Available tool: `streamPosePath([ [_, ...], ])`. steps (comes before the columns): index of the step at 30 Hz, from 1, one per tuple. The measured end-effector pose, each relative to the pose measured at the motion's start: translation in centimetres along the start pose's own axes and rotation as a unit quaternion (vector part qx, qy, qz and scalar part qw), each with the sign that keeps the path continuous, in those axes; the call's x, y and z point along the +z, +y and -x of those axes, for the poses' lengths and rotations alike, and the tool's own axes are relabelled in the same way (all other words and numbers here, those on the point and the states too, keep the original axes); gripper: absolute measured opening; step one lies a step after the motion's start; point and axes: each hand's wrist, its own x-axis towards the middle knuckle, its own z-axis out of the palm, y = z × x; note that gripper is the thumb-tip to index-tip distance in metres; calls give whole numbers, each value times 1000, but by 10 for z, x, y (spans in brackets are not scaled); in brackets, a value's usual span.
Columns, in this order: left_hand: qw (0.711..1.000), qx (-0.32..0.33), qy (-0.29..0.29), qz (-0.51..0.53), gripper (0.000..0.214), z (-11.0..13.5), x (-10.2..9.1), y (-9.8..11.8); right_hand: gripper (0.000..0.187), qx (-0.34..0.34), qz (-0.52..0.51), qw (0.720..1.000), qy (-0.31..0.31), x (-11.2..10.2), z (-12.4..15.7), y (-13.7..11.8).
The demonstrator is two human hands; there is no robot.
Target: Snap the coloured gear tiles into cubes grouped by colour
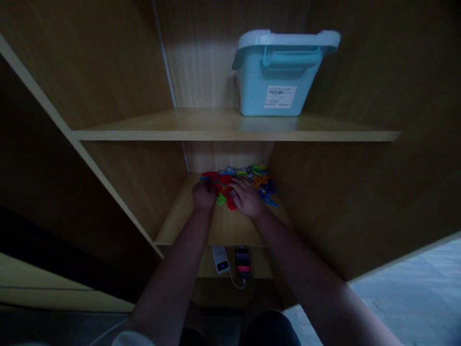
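Small, colourful, flat-looking pieces lie bunched toward the back of the lower shelf; what kind they are I cannot tell. Red pieces (226,179) sit in front of me, with a bright green piece (221,198) at their near edge. My left hand (203,195) is curled in at the left end of the red pieces, its fingertips hidden. Over the right side of the red ones rests my right hand (247,197), palm down, fingers stretched out and thumb apart. Orange pieces (262,180) and blue pieces (267,193) lie just beyond and right of it.
On the upper shelf (162,122) stands a light blue lidded bin (277,77). Wooden side walls close in the lower shelf (226,228) on both sides. Below it lie a white power bank (220,259) and a phone (242,262), joined by a cable.
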Motion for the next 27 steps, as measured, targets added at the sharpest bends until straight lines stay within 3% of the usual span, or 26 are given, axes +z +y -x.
streamPosePath([
  [2, 1000, -17, 2, -19, 30, 1, 1, 0, 45, -67, -9, 997, -43, 4, 0, -9],
  [4, 999, -14, -15, -27, 24, 3, 2, 2, 55, -81, 2, 994, -79, 8, 0, -14],
  [6, 999, 8, -41, -23, 20, 4, 2, 5, 60, -42, 25, 995, -92, 11, 0, -14],
  [10, 994, 59, -88, 4, 20, 4, 0, 9, 48, 68, 66, 993, -64, 12, 0, -5],
  [17, 980, 116, -148, 64, 14, 8, 0, 11, 48, 230, 124, 965, -8, 8, 3, 9],
  [21, 982, 105, -132, 80, 14, 8, 3, 10, 48, 235, 124, 964, 11, 5, 5, 12],
  [27, 996, 33, -49, 73, 17, 2, 2, 3, 44, 153, 83, 985, 20, -6, 0, 9],
])
